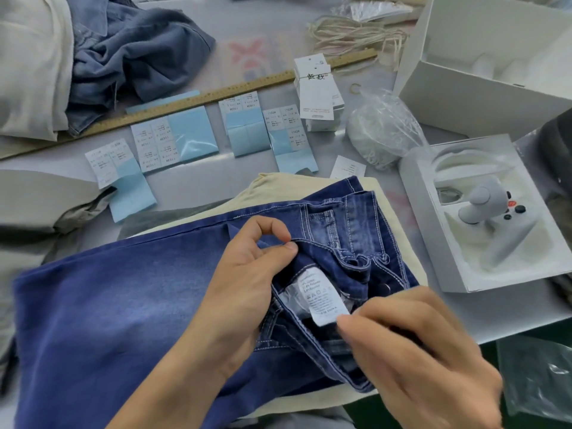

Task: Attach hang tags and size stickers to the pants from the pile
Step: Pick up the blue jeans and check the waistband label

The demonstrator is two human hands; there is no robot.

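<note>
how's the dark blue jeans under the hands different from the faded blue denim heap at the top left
The dark blue denim jeans lie spread flat at the near edge; the faded grey-blue denim heap sits crumpled at the far left. The jeans are deeper blue with white stitching. The left hand pinches the jeans' waistband and the right hand pinches their white care label; nothing touches the heap. Both are denim.

Counts, taken outward from the blue jeans point(123, 305):

- Blue jeans: one pair, with one white care label point(322, 300) at its waistband.
- Hands: two, left hand point(247, 274) and right hand point(418, 351), both on the jeans.
- Sticker sheets point(182, 140): four groups beyond the jeans.
- Ruler point(198, 99): one, beyond the stickers.
- Hang tags point(315, 91): one stack; number in it could not be told.
- White boxes: two, right of the jeans, near box point(433, 243) and far box point(464, 97).
</note>
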